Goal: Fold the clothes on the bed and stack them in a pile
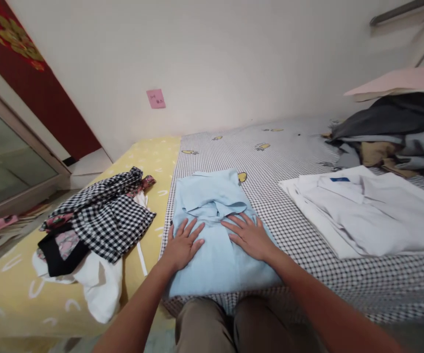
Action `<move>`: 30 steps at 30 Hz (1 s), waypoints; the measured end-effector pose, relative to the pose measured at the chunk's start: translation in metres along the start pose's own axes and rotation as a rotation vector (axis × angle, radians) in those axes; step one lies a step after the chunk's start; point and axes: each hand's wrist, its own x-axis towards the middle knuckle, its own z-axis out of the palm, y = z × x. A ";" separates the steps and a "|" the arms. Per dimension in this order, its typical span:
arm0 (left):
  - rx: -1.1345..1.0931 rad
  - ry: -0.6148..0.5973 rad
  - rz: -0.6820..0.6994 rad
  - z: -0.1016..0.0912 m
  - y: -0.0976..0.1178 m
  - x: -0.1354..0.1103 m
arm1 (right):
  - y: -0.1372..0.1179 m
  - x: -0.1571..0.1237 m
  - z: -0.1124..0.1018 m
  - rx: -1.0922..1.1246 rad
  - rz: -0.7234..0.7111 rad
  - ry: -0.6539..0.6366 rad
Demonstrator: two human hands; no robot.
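Finding the left hand (182,243) and the right hand (251,237) pressed palm-down on a light blue collared shirt (212,255), each grip open, flat and holding nothing. The hands lie side by side, just apart, on the shirt's folded body below the collar. The shirt rests on a checked bedsheet (300,245), close to the sheet's left edge and directly ahead of the person's knees in khaki trousers (204,326).

Left of the shirt, a yellow bed cover (160,162) with white arc print carries a loose heap: a black-and-white gingham garment (111,220) with black and floral pink panels, over white cloth (99,289). To the right, well apart from the hands, a folded white shirt (366,215) lies on the checked sheet, bearing a small blue label (339,179) too small to read. Beyond it is a pile of dark grey, pale blue and tan clothing (384,132), beneath a pink board (399,81). A pink sticky note (156,98) on the white wall (212,54) carries handwriting, also illegible at this resolution. A glass door (9,152) stands at far left.
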 end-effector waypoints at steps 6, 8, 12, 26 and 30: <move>-0.189 0.030 -0.033 -0.041 -0.002 0.002 | 0.012 0.008 -0.032 0.429 0.058 -0.057; -0.196 0.157 -0.067 -0.062 -0.011 -0.013 | 0.025 -0.001 -0.049 0.600 0.070 0.090; -0.153 0.398 -0.085 -0.069 -0.031 -0.081 | 0.057 -0.057 -0.058 0.806 0.155 0.486; 0.389 0.679 0.189 0.032 -0.045 -0.141 | 0.046 -0.154 0.021 -0.160 -0.091 0.371; 0.345 0.401 0.131 0.031 -0.030 -0.123 | 0.052 -0.135 0.013 -0.091 -0.046 0.269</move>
